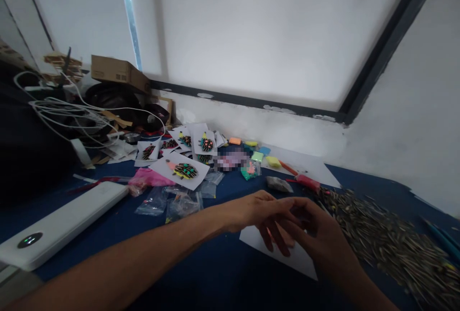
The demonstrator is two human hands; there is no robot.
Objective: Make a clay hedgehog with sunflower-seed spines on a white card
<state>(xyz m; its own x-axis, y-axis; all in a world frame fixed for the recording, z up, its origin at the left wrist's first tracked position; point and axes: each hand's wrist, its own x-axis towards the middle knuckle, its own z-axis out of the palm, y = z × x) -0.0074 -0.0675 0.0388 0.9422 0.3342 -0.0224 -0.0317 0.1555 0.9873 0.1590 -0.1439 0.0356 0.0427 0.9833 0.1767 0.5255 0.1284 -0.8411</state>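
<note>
My left hand (257, 213) and my right hand (316, 234) meet over a white sheet of paper (287, 256) on the dark blue table (215, 272). Their fingers overlap above the sheet. Something small and pale pink shows between the fingers, but I cannot tell which hand holds it. A large heap of sunflower seeds (388, 239) lies just right of my right hand.
White cards with seed-and-colour craft figures (183, 169) lie at the back, with small plastic bags (179, 201) and coloured clay pieces (257, 155). A white power bank (57, 227) sits left. Cables, a cardboard box (118, 72) and a fan crowd the back left.
</note>
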